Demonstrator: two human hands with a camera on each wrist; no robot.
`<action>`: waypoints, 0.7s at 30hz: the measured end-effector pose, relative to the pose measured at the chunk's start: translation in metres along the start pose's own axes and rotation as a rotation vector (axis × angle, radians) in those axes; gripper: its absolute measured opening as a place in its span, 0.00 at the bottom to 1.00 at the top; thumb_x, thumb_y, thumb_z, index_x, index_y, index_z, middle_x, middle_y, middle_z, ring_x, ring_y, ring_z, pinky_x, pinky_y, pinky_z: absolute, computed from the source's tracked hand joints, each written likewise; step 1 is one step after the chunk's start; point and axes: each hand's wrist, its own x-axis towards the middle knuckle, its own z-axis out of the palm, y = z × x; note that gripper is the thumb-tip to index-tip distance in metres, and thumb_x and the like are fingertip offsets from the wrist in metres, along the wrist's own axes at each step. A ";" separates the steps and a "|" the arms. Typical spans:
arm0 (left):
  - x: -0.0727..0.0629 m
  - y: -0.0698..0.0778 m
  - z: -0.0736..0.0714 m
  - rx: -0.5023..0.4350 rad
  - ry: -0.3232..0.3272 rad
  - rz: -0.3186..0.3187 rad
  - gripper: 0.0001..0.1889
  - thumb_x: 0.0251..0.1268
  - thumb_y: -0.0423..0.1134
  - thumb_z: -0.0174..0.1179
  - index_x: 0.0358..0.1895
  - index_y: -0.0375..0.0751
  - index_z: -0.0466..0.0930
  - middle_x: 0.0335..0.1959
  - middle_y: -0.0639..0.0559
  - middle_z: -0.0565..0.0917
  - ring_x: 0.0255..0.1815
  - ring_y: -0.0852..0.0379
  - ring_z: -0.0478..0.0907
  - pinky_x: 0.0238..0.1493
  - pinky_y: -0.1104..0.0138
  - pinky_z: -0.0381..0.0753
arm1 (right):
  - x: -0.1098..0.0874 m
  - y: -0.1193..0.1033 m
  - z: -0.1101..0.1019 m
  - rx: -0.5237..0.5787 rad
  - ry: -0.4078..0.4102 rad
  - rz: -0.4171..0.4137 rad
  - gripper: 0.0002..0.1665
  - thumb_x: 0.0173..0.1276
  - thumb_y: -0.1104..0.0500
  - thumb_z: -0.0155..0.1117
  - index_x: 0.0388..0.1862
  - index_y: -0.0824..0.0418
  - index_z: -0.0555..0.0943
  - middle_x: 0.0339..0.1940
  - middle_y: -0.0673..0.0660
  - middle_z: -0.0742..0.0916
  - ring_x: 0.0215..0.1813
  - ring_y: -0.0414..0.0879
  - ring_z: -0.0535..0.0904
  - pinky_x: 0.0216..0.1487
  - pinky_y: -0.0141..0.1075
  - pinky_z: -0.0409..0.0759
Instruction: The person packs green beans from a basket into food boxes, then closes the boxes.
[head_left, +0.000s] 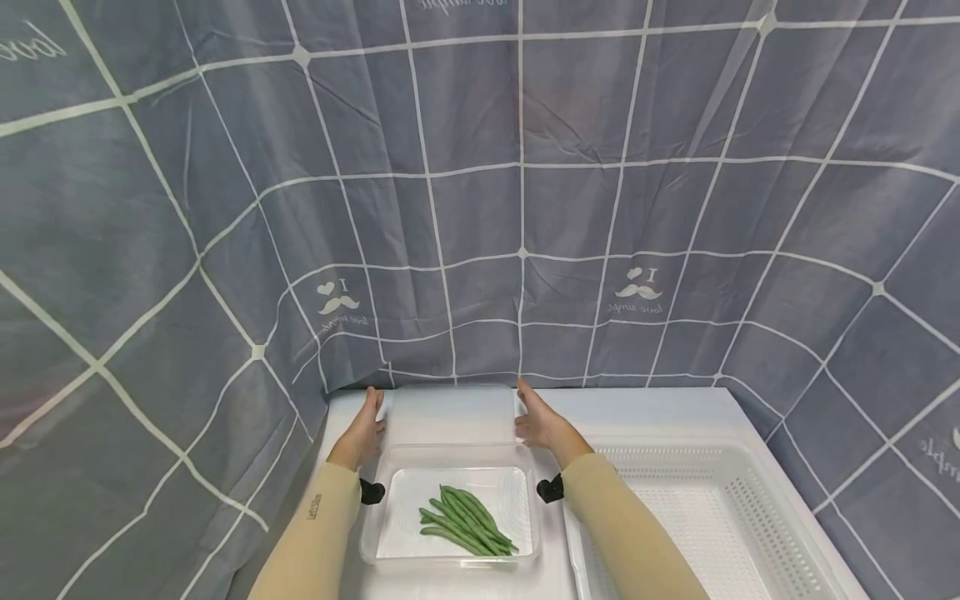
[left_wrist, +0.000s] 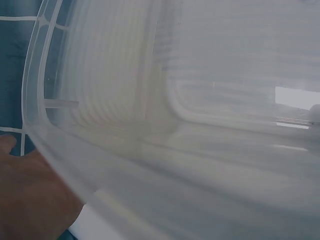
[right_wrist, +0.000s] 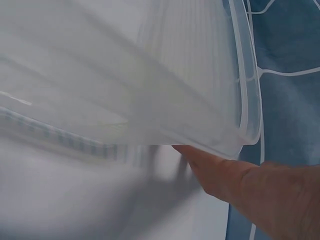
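Observation:
In the head view, a clear plastic box [head_left: 375, 546] stands on the white table, with a bunch of green beans [head_left: 468, 521] lying on its bottom. Directly behind it is a frosted, translucent plastic lid [head_left: 453, 414]. My left hand [head_left: 360, 435] is beside the lid's left edge, thumb pointing up and away, other fingers turned inward. Mirroring it, my right hand [head_left: 546, 425] has its fingertips right at the lid's right edge. Cloudy ridged plastic fills both wrist views. There the left hand [left_wrist: 35, 195] shows past a rim, and the right fingers [right_wrist: 210, 167] reach partly behind the plastic.
A white perforated basket [head_left: 738, 462] stands at the right of the table [head_left: 630, 408]. Grey gridded cloth [head_left: 480, 208] hangs behind the table and along both sides, close past the lid's far edge. Black wrist cameras [head_left: 551, 489] flank the box.

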 end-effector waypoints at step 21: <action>-0.024 0.008 0.000 -0.050 0.029 0.052 0.47 0.75 0.78 0.18 0.88 0.57 0.24 0.86 0.23 0.35 0.87 0.20 0.29 0.81 0.23 0.33 | -0.024 -0.017 0.011 0.063 0.096 -0.121 0.51 0.82 0.28 0.38 0.89 0.58 0.47 0.76 0.79 0.59 0.79 0.76 0.55 0.76 0.85 0.52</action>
